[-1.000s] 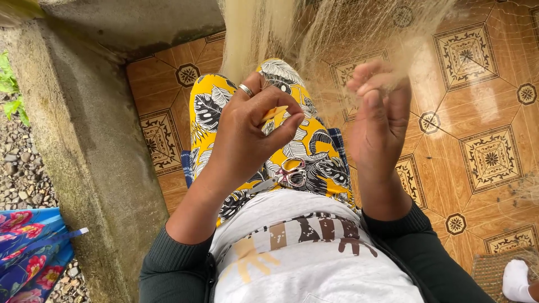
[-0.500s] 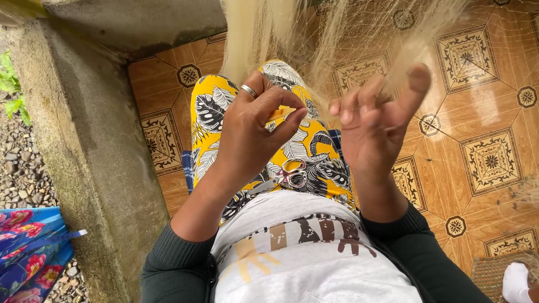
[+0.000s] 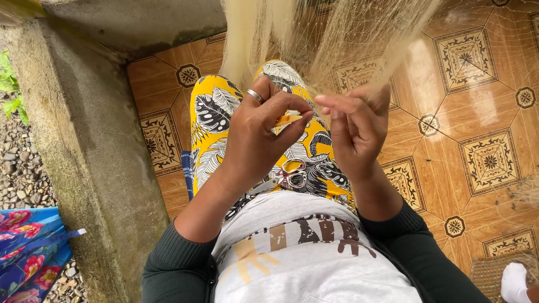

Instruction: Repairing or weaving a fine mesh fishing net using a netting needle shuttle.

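Observation:
A pale fine-mesh net (image 3: 337, 39) hangs down from the top of the head view over my lap. My left hand (image 3: 258, 140), with a ring on one finger, pinches a small yellow netting needle (image 3: 287, 119) between thumb and fingers. My right hand (image 3: 355, 132) is just right of it, its fingers curled around strands of the net at its lower edge. The two hands nearly touch. A small pair of scissors (image 3: 292, 174) lies on my yellow leaf-patterned trousers (image 3: 216, 120), below the hands.
A low concrete wall (image 3: 84, 151) runs along the left, with gravel (image 3: 19, 168) and a flowered blue cloth (image 3: 28, 252) beyond it. Patterned brown floor tiles (image 3: 477, 112) spread to the right. A woven mat (image 3: 494, 272) and a white-socked foot (image 3: 514, 280) sit at the bottom right.
My right hand has closed in toward the left hand and its raised fingers have curled down onto the net strands. The left hand has barely moved.

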